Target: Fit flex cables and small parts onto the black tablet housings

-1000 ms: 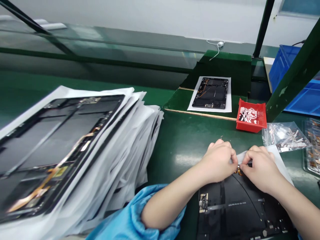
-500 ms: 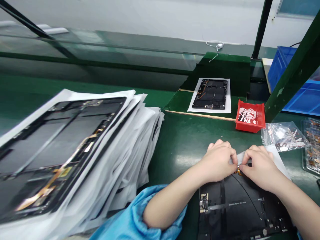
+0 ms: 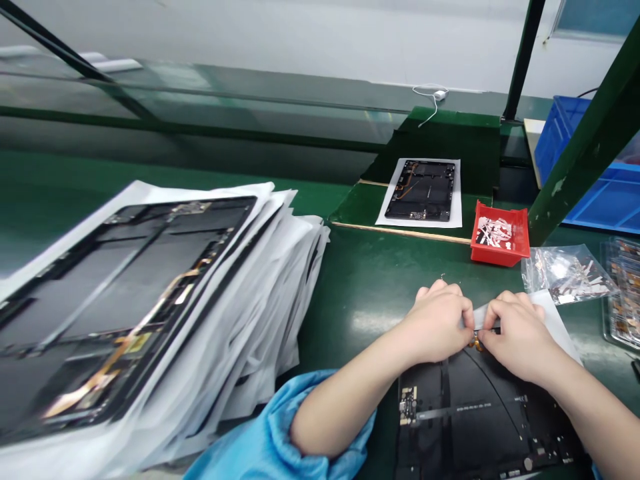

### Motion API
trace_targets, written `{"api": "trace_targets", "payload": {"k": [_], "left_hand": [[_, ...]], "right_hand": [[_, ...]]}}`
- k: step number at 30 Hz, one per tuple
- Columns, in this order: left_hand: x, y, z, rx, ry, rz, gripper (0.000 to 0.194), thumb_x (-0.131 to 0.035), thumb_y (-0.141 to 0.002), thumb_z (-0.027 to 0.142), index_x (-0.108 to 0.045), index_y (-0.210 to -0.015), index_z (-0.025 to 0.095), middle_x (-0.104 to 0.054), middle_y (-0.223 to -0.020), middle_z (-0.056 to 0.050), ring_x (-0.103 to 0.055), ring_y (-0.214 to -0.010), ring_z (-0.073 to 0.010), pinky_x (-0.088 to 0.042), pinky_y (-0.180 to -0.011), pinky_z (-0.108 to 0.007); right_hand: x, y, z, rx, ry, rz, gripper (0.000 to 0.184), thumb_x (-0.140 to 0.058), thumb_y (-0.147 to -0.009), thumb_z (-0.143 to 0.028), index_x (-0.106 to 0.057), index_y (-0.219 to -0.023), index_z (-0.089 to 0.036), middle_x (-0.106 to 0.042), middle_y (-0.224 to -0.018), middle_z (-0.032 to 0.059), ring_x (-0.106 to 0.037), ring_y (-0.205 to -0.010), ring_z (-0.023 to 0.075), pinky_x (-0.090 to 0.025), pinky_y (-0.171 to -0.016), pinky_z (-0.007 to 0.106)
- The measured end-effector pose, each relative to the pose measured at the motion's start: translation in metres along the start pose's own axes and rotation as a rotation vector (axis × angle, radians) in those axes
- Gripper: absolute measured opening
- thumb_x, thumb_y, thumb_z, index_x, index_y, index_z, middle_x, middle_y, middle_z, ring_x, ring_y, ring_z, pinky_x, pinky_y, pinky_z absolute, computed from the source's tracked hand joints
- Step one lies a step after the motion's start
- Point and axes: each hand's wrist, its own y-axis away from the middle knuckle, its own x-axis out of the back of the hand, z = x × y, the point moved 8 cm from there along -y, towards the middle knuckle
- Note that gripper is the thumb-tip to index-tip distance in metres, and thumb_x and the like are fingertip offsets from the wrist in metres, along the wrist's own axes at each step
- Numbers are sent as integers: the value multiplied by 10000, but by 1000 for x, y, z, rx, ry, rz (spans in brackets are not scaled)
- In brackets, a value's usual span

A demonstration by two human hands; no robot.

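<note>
Since the earlier frame only the view has drifted a little, the stack at the left sitting slightly farther into it; both hands have kept their place at the far edge of the device. There, a small gold-coloured part [image 3: 478, 344] sits on the opened black device [image 3: 465, 433], which lies flat on the counter [image 3: 370, 293] in front of the person. The left hand [image 3: 440, 323] has thumb and forefinger drawn together at one side of the part, and the right hand [image 3: 520, 333] does the same at the other; the fingertips cover the contact, so I cannot tell how much of it either one grips. Work like this calls for light, level pressure from both sides, with one hand steadying while the other adjusts, since a thin flexible piece could crease or a connector go in skewed if pushed at a slant. The knuckles should ride clear of the thin black wire [image 3: 493, 382] just beside, which could snag. A white sheet [image 3: 557, 320] shows beyond that edge; it would be best kept from bunching under the fingers. Farther out stand a red bin [image 3: 497, 255] of small strips, a clear bag [image 3: 567, 273] and, at the left, the stack of sheeted devices [image 3: 150, 260].
</note>
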Motion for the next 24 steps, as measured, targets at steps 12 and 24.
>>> {"api": "trace_targets", "payload": {"k": [12, 24], "left_hand": [[-4, -2, 0, 1, -39, -46, 77, -655, -789, 241, -727, -791, 268, -611, -967, -25, -510, -1095, -262, -364, -1025, -432], [-7, 0, 4, 39, -77, -74, 70, -629, -832, 266, -690, -862, 254, -597, -1046, -40, -507, -1123, -257, -403, -958, -424]], "right_hand": [[-1, -2, 0, 11, 20, -8, 132, -656, -771, -141, -619, -678, -226, -615, -866, 14, -501, -961, 240, -255, -777, 346], [-1, -1, -2, 27, 46, -30, 116, -634, -804, -156, -634, -710, -225, -615, -895, 29, -506, -986, 247, -266, -792, 354]]}}
